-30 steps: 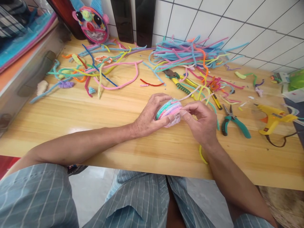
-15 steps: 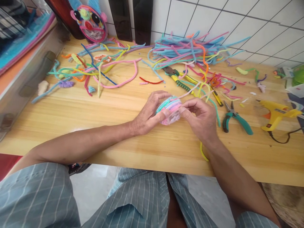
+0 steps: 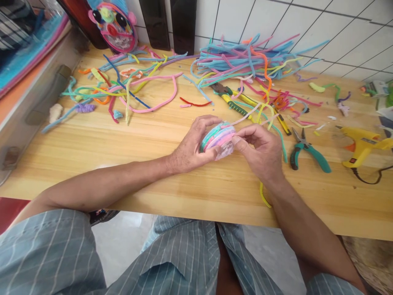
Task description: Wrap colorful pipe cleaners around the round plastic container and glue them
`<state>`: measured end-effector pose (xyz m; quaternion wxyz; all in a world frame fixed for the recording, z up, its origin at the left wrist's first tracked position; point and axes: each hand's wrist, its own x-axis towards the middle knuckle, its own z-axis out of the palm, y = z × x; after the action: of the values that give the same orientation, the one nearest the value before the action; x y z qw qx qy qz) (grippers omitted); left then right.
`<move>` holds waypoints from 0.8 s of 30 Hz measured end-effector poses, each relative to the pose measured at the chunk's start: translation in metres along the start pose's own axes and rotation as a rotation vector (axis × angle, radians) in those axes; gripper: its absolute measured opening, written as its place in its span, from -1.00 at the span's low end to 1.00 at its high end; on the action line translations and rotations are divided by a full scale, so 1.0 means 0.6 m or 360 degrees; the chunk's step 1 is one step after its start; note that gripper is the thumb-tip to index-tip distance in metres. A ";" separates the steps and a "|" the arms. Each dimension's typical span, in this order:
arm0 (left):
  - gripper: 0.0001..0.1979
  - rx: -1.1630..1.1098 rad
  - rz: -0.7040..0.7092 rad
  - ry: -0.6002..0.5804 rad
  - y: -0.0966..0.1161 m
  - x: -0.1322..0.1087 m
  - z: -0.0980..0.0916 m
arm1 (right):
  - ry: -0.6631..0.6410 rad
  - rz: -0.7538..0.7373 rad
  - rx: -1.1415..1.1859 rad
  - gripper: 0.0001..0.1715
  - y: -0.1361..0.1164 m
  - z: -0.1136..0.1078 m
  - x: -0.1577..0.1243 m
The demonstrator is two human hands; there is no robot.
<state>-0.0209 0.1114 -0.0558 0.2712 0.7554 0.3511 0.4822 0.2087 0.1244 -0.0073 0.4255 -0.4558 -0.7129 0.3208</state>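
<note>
Between my two hands, above the wooden table, is a round piece wound with pipe cleaners point(image 3: 217, 138) in green, white, pink and purple. My left hand point(image 3: 196, 143) grips its left side, thumb in front and fingers behind. With thumb and forefinger together, my right hand point(image 3: 259, 149) pinches a pink pipe cleaner at the right edge of the piece. A pale pink strand point(image 3: 245, 114) runs from its top toward the upper right. Behind my right hand lie yellow-and-green pliers point(image 3: 231, 102).
Teal-handled pliers point(image 3: 310, 151) and a yellow glue gun point(image 3: 362, 143) lie at the right. Loose pipe cleaners point(image 3: 147, 90) spread at the back left, with a large bundle point(image 3: 239, 61) by the tiled wall. A decorated face figure point(image 3: 115, 26) stands at the back left.
The round piece has turned slightly in my left hand, showing more of its striped side. My right hand stays pinched at its edge. The view has shifted a little.
</note>
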 end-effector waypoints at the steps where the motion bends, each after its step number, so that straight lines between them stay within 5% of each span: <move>1: -0.37 0.0002 0.0002 0.0004 0.001 0.000 0.000 | 0.0001 -0.0005 0.0005 -0.92 0.000 0.000 0.000; 15: -0.46 -0.0296 -0.0237 0.0041 0.019 0.005 -0.011 | -0.0007 -0.0008 -0.0008 -0.89 0.004 0.000 -0.004; 24: -0.59 -0.0345 -0.0372 0.0369 0.018 0.023 -0.007 | -0.0017 -0.0043 0.0024 -0.91 -0.001 0.002 -0.005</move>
<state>-0.0179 0.1163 -0.0386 0.3629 0.6152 0.4113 0.5663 0.2081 0.1212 -0.0081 0.4292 -0.4412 -0.7190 0.3227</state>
